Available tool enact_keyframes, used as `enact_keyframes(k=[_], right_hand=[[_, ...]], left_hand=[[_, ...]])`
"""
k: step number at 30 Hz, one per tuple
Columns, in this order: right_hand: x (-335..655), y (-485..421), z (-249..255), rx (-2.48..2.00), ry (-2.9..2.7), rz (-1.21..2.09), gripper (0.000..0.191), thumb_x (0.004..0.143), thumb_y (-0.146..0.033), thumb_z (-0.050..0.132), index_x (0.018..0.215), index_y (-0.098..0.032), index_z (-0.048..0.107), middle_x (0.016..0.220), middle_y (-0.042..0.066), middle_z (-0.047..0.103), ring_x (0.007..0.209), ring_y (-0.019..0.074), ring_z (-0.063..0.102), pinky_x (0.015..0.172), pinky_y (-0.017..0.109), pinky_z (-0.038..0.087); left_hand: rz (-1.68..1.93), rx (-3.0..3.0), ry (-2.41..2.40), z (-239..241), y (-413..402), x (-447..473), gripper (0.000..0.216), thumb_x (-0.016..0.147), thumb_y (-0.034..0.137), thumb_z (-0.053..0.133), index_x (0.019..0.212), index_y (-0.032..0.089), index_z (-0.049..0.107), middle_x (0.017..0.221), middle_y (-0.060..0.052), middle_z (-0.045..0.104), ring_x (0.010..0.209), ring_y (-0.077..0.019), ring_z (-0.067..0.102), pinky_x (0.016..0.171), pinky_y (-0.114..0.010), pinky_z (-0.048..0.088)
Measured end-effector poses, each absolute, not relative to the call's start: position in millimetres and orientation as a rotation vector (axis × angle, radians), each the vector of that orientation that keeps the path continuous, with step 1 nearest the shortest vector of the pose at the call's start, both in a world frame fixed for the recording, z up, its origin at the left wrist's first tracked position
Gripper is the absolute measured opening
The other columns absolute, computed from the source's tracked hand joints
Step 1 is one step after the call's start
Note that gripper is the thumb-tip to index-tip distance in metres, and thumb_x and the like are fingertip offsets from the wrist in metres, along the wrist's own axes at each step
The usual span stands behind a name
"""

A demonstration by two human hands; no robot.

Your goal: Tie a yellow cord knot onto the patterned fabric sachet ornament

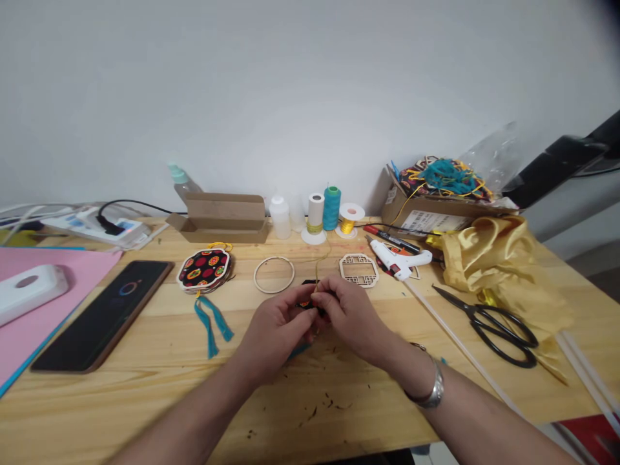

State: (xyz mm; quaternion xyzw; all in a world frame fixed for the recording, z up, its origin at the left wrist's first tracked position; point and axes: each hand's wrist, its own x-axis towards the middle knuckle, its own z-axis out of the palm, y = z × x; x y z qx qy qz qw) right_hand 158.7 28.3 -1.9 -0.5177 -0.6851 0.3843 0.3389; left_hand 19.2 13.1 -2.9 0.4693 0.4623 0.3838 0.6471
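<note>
My left hand (pixel 277 328) is closed on a small dark patterned fabric piece (pixel 306 303), mostly covered by the fingers. Close against it, my right hand (pixel 352 315) pinches an olive-yellow cord (pixel 317 266) that runs back towards a spool (pixel 314 229). A bit of teal tassel (pixel 299 350) shows under my left hand. Just beyond the hands lie a thin wooden ring (pixel 254 274) and a cut-out wooden lattice frame (pixel 358 257). To the left rests a finished-looking patterned ornament (pixel 206 268) with a teal tassel (pixel 208 323).
A glue gun (pixel 400 259) and black scissors (pixel 489 323) lie right, beside gold satin cloth (pixel 504 265) and a filled cardboard box (pixel 426 210). Teal thread (pixel 332 210), bottles (pixel 279 216) and an open box (pixel 225 210) line the wall. A phone (pixel 104 316) lies left.
</note>
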Motion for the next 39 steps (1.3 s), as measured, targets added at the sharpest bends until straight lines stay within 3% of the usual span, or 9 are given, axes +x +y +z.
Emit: enact_keyframes(k=[9, 23, 34, 39], right_hand=[[158.9, 28.2, -2.6, -1.353, -1.823, 0.960, 0.014, 0.081, -0.015, 0.047, 0.069, -0.018, 0.054, 0.063, -0.002, 0.056, 0.061, 0.0110, 0.049, 0.057, 0.023, 0.035], [159.1, 29.6, -6.2, -1.313, -1.706, 1.046, 0.012, 0.078, -0.018, 0.050, 0.067, -0.018, 0.054, 0.060, -0.003, 0.054, 0.059, 0.0099, 0.049, 0.056, 0.021, 0.038], [159.1, 35.4, -8.4, -1.272, -1.476, 1.343, 0.008, 0.071, -0.020, 0.055, 0.065, -0.017, 0.052, 0.055, -0.005, 0.050, 0.050, 0.0079, 0.045, 0.047, 0.019, 0.036], [157.4, 36.2, -3.6, -1.257, -1.375, 1.477, 0.012, 0.068, -0.025, 0.059, 0.063, -0.016, 0.052, 0.051, -0.005, 0.049, 0.044, 0.0062, 0.041, 0.042, 0.018, 0.033]], left_hand=[[0.892, 1.025, 1.144, -7.5, 13.3, 19.0, 0.024, 0.071, 0.026, 0.061, 0.094, 0.019, 0.067, 0.078, -0.003, 0.069, 0.063, -0.0126, 0.061, 0.056, -0.022, 0.046], [0.909, 0.979, 1.213, -13.5, 15.1, 15.4, 0.014, 0.068, 0.027, 0.065, 0.078, 0.020, 0.071, 0.066, -0.001, 0.068, 0.059, -0.0139, 0.062, 0.058, -0.024, 0.048], [0.913, 0.927, 1.172, -6.2, 19.5, 13.4, 0.011, 0.065, 0.024, 0.068, 0.071, 0.016, 0.071, 0.047, 0.004, 0.053, 0.040, -0.0032, 0.038, 0.039, -0.014, 0.027], [0.875, 0.837, 1.114, -6.7, 20.8, 13.2, 0.012, 0.065, 0.024, 0.068, 0.071, 0.014, 0.069, 0.045, 0.004, 0.050, 0.037, -0.0013, 0.034, 0.037, -0.013, 0.020]])
